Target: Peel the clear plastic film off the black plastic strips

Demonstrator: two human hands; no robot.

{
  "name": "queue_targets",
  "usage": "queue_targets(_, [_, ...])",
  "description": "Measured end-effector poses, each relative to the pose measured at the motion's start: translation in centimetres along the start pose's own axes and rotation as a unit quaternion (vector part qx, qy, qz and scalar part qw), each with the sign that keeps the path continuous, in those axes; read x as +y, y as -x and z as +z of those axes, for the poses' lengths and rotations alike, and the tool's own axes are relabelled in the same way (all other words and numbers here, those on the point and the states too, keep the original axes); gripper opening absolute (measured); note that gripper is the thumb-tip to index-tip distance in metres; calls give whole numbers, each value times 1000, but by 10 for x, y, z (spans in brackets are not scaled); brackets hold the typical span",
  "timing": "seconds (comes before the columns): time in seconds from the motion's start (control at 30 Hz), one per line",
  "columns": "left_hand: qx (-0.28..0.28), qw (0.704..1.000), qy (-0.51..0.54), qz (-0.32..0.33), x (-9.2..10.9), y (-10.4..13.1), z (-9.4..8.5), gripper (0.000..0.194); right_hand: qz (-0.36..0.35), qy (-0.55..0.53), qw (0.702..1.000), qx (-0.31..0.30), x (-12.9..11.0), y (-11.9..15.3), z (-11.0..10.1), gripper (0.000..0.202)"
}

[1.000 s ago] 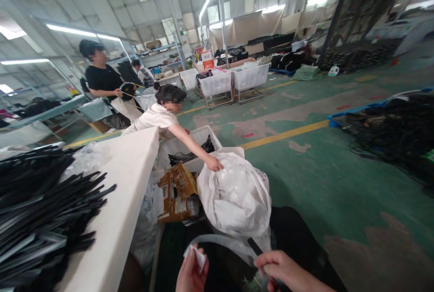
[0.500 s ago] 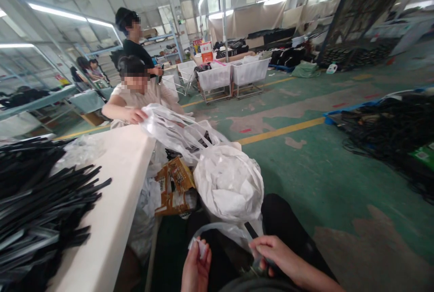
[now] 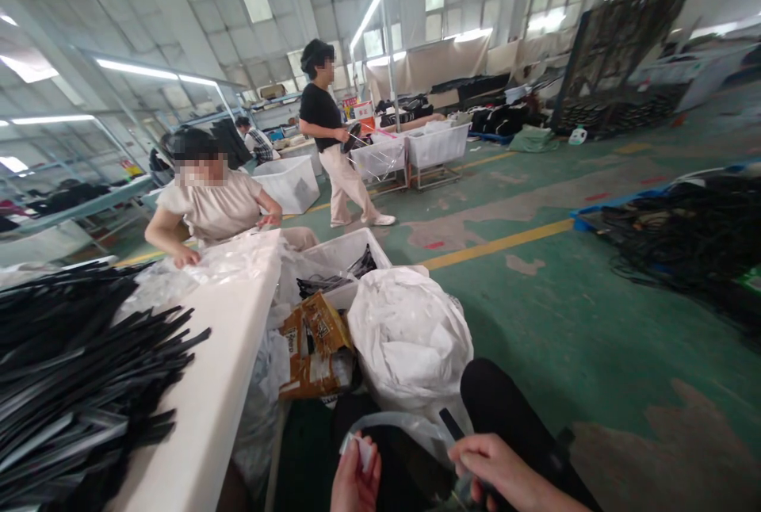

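Note:
My left hand (image 3: 350,484) is closed on a small white piece (image 3: 361,453), low in the view over my lap. To the right of it, my right hand (image 3: 496,460) grips a flat black strip (image 3: 450,423) that sticks up from the fingers. A translucent plastic strip (image 3: 407,420) arcs over my lap from the left hand towards the right; whether it is one with the white piece I cannot tell. Just beyond my knees stands a white sack (image 3: 410,330) filled with clear plastic.
Left, black strips (image 3: 89,393) lie heaped on a white table (image 3: 205,373). A torn brown carton (image 3: 315,341) and a white bin (image 3: 372,246) stand beside it. A seated co-worker (image 3: 211,207) handles clear plastic; another person (image 3: 330,131) walks behind. A black pile (image 3: 695,231) lies right.
The seated co-worker's clear plastic has come down from over the sack onto the table. The person behind has moved right. My hands keep their hold and appear slightly lower and further right.

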State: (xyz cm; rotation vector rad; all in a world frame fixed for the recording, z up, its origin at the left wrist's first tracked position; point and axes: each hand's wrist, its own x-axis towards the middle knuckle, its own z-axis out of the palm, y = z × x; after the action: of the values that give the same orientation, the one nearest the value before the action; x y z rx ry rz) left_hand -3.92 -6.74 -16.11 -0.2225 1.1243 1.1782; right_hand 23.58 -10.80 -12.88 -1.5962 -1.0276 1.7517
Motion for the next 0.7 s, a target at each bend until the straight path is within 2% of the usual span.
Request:
queue_targets(0.13, [-12,1000,-14,15,-1,-1,-1,8,-4,15,1000,1,5,-5,0,53])
queue_targets(0.23, [-32,998,-41,20,-3,3,7,8,-12,19,1000,2,1,-4,-2,52])
queue_targets(0.3, [-48,997,-60,23,-5,11,21,7,-21,9,1000,8,-9,-1,-3,54])
queue_targets(0.4, [-82,993,-87,25,-5,30,55,5,-44,-2,999,23,-31,7,-5,57])
queue_targets(0.53, [-161,978,-128,16,-3,56,100,7,-75,-13,997,32,-65,12,-2,56])
queue_targets(0.6, [-189,971,-142,23,-3,64,113,13,-88,-11,996,29,-80,16,2,57])
queue_targets(0.7, [-209,962,-165,59,-7,74,121,24,-113,4,994,11,-97,26,12,61])
